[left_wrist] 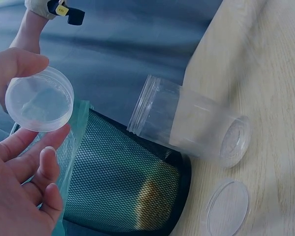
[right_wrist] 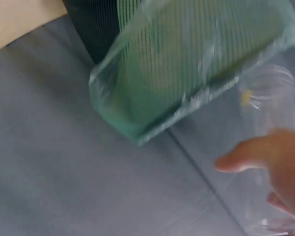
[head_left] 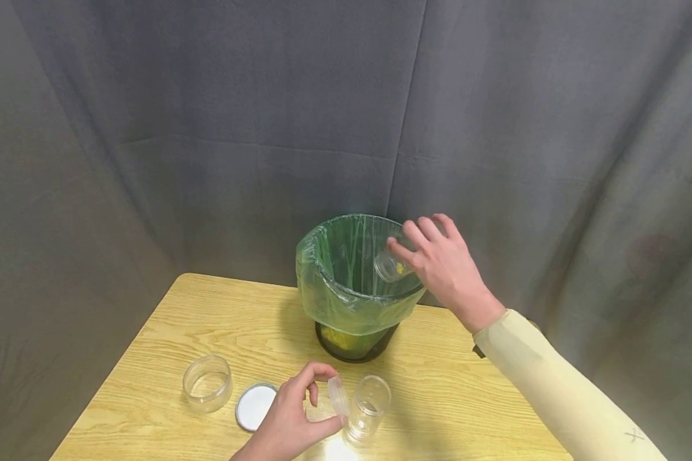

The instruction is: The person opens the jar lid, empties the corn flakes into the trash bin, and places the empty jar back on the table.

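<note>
My left hand (head_left: 296, 406) pinches a clear plastic lid (head_left: 338, 396) by its rim, thumb on one side and fingers on the other. Right beside that lid a clear jar (head_left: 371, 403) stands uncapped on the table. In the left wrist view another clear lid (left_wrist: 228, 209) lies flat near the jar's base. My right hand (head_left: 445, 269) grips a second clear jar (head_left: 387, 266), tipped mouth-down over the trash bin (head_left: 354, 349). A small yellow bit (right_wrist: 246, 97) shows near that jar's mouth. The bin's green liner bag (head_left: 337, 310) folds over its rim.
On the left of the wooden table (head_left: 156, 358) sit a low clear round container (head_left: 207, 384) and a white disc with a grey rim (head_left: 256, 406). A grey curtain (head_left: 254, 147) hangs behind the bin.
</note>
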Demonstrator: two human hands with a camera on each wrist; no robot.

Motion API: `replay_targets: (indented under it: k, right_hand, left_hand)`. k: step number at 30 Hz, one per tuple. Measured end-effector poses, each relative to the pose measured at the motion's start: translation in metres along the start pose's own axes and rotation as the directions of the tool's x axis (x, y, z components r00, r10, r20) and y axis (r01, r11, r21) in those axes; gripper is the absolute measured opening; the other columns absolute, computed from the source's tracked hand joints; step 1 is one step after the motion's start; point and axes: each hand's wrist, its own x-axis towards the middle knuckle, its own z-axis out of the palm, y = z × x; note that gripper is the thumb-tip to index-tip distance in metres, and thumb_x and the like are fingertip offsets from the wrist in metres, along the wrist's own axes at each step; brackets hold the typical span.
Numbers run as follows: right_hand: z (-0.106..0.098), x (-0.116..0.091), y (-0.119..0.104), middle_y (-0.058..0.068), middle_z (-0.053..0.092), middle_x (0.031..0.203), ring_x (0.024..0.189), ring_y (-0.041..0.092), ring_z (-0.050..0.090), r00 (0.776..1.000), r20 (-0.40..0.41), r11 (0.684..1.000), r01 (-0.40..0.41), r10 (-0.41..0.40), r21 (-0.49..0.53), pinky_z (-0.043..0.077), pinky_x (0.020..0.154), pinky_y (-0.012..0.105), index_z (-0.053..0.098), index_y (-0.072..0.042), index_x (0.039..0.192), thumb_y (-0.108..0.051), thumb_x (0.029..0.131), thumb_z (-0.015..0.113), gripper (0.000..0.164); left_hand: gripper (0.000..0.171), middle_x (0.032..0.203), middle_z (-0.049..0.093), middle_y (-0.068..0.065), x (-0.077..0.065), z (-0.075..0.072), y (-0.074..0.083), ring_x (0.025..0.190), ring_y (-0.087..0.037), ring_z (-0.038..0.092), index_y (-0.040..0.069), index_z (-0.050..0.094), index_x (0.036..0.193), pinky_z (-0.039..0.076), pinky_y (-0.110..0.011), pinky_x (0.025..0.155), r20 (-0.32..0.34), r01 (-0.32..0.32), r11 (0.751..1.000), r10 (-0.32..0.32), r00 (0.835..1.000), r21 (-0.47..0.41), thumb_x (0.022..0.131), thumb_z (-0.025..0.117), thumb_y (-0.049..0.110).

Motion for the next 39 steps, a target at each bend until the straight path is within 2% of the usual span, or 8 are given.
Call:
replay_targets:
  k: [3,10,16,19,23,31,36,39]
  right_hand:
    - [0.002,0.000,0.001,0.012,0.044,0.107,0.099,0.033,0.043,0.999,-0.020,1.000,-0.027,0.027,0.009,0.033,0.091,0.051,0.059,-0.023,0.121,0.007,0.079,0.065,0.052]
    - [0.008,0.000,-0.006,0.010,0.044,0.105,0.096,0.031,0.042,0.995,0.082,0.999,0.053,-0.053,0.000,0.035,0.087,0.048,0.059,-0.025,0.122,0.005,0.075,0.070,0.057]
    - [0.008,0.001,0.008,0.013,0.044,0.106,0.099,0.033,0.043,0.998,-0.029,0.998,-0.052,0.053,0.043,0.036,0.087,0.050,0.059,-0.020,0.119,0.006,0.077,0.067,0.050]
    - [0.011,-0.001,0.006,0.012,0.044,0.108,0.098,0.033,0.043,1.000,0.008,0.999,0.008,-0.008,0.034,0.036,0.085,0.049,0.059,-0.022,0.120,0.007,0.075,0.069,0.054]
    - [0.015,-0.001,-0.007,0.010,0.043,0.109,0.096,0.031,0.041,0.986,0.124,0.993,0.114,-0.114,0.001,0.035,0.085,0.047,0.057,-0.022,0.125,0.004,0.071,0.074,0.063]
    - [0.014,0.006,-0.005,0.010,0.044,0.103,0.096,0.032,0.045,1.000,0.004,1.000,0.023,-0.023,0.020,0.036,0.089,0.047,0.047,-0.012,0.117,0.010,0.076,0.060,0.049]
    - [0.015,0.003,-0.009,0.009,0.044,0.106,0.098,0.031,0.043,0.991,0.079,0.994,0.108,-0.111,0.035,0.035,0.087,0.048,0.048,-0.015,0.111,0.008,0.074,0.068,0.047]
    - [0.016,0.001,-0.009,0.009,0.043,0.105,0.097,0.031,0.041,0.987,0.125,0.994,0.102,-0.106,0.035,0.034,0.087,0.048,0.047,-0.016,0.110,0.004,0.075,0.071,0.047]
  left_hand:
    - [0.054,0.104,0.058,0.017,0.000,0.000,0.000,0.069,-0.011,0.045,0.036,0.051,0.112,0.036,-0.024,0.060,0.007,0.014,1.000,-0.014,1.000,0.007,0.069,0.083,0.031]
    - [0.056,0.104,0.057,0.016,-0.001,0.000,0.001,0.069,-0.010,0.046,0.035,0.051,0.113,0.036,-0.024,0.060,0.003,0.008,1.000,-0.008,1.000,0.026,0.067,0.083,0.029]
    - [0.055,0.103,0.058,0.016,-0.002,0.000,0.003,0.068,-0.010,0.046,0.034,0.052,0.113,0.036,-0.023,0.059,0.001,0.006,1.000,-0.006,1.000,0.025,0.067,0.083,0.029]
    - [0.055,0.103,0.058,0.016,-0.002,0.000,0.003,0.069,-0.010,0.046,0.032,0.052,0.113,0.036,-0.024,0.060,0.003,0.010,0.999,-0.010,1.000,0.032,0.067,0.083,0.029]
    - [0.054,0.103,0.058,0.016,-0.003,-0.001,0.002,0.069,-0.011,0.046,0.029,0.054,0.113,0.036,-0.025,0.061,0.003,0.017,1.000,-0.017,1.000,0.024,0.068,0.083,0.030]
    - [0.053,0.102,0.057,0.016,-0.005,0.001,0.000,0.070,-0.010,0.045,0.031,0.053,0.113,0.036,-0.026,0.061,0.019,0.039,0.999,-0.039,0.999,0.012,0.069,0.082,0.032]
    - [0.054,0.104,0.057,0.017,-0.005,0.001,0.000,0.070,-0.009,0.045,0.033,0.052,0.113,0.036,-0.025,0.061,0.008,0.018,0.999,-0.018,1.000,0.029,0.068,0.082,0.033]
    - [0.054,0.104,0.057,0.017,-0.004,0.001,0.000,0.070,-0.010,0.045,0.032,0.052,0.113,0.036,-0.024,0.061,0.003,-0.002,1.000,0.002,1.000,0.026,0.069,0.082,0.032]
